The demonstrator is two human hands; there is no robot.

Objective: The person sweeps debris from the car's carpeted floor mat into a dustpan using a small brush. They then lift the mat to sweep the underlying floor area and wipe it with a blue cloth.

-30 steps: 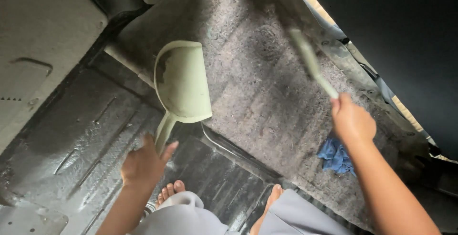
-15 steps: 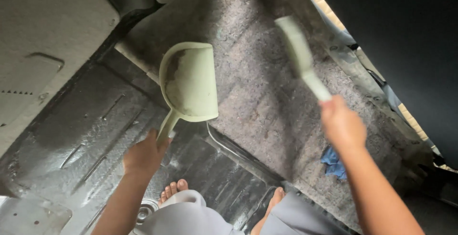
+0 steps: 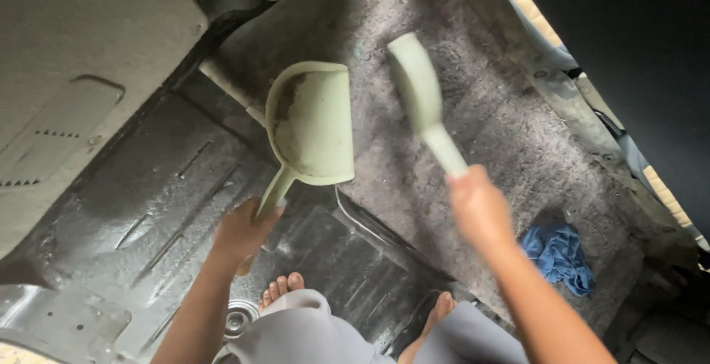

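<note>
Over the grey felt floor [image 3: 481,113], I see both hands busy with a pale green dustpan set.

My left hand [image 3: 242,229] is wrapped around the handle of the dustpan [image 3: 314,124], its dusty scoop lying at the felt's edge beside the black ribbed mat [image 3: 148,209]. My right hand [image 3: 477,205], blurred, is closed around the brush [image 3: 421,98], raised over the felt just right of the pan. A crumpled blue cloth [image 3: 558,254] lies near my right forearm.
</note>
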